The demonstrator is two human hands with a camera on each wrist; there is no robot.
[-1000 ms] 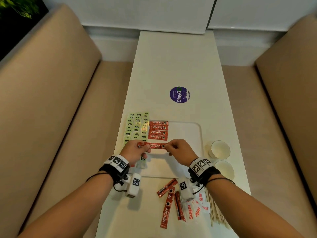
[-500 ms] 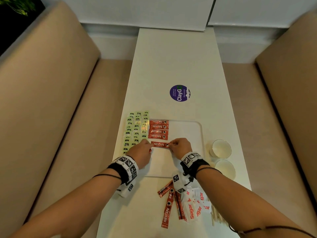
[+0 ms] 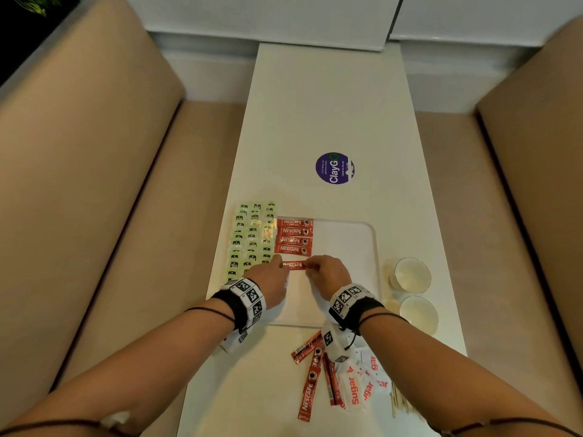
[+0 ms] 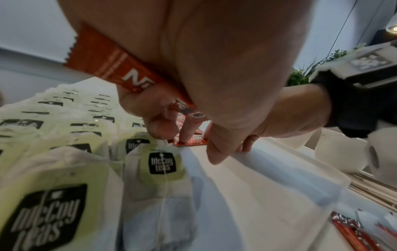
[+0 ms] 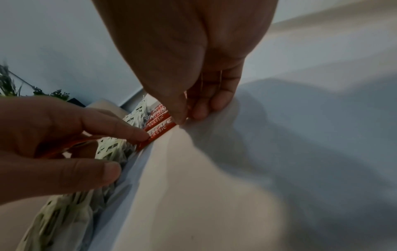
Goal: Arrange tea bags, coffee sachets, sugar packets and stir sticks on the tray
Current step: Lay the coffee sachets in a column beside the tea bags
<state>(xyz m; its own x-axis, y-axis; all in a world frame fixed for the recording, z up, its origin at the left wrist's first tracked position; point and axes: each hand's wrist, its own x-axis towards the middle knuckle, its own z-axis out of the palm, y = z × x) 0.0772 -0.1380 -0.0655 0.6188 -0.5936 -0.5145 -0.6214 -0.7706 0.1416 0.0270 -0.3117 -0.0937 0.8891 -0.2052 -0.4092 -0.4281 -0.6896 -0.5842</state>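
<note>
Item in hand: fifth red foil Nescafe coffee sachet, lying flat on white rectangular plastic tray, just near-side of the row of four red sachets, small gap between.
Long axis: runs L–R across tray, parallel to the row above.
L hand: fingertip pressed on sachet's L end; also holds a spare red sachet tucked in palm, per L wrist view. Fingers curled round the spare.
R hand: thumb + forefinger pinch sachet's R end; other fingers rest on tray.
Key relation: sachet sits between both hands, each at one short end; row lies directly away from person.
Judgement: next move likely a short push away from person to close gap, ends kept level.
Risk: skewing, or nudging green-and-white tea bags just L of row.
Remaining: loose red sachets, white sugar packets, wooden stir sticks off tray, near edge of white table.
</note>
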